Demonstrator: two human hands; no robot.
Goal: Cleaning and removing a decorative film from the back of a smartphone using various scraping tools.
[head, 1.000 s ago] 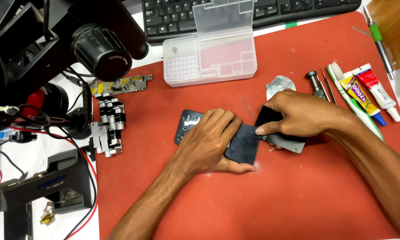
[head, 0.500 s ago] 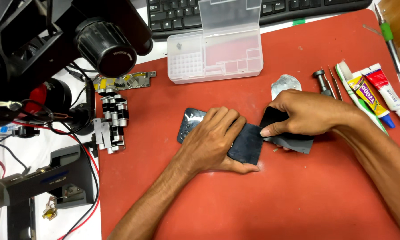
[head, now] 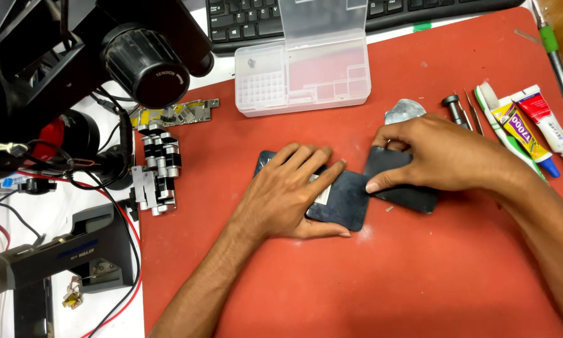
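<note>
Bright, even light from overhead fills the view, leaving only soft, short shadows under the left hand (head: 288,197) and right hand (head: 441,153) on the red mat (head: 356,281). The centre is sharp; the dark microscope (head: 93,56) at the top left looms large and slightly soft. Mild glare whitens the clear plastic box (head: 303,69).

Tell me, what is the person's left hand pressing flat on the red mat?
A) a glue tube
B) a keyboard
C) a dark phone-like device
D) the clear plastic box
C: the left hand lies flat on the dark phone-like device on the red mat, while the right hand grips a dark panel beside it.
</note>
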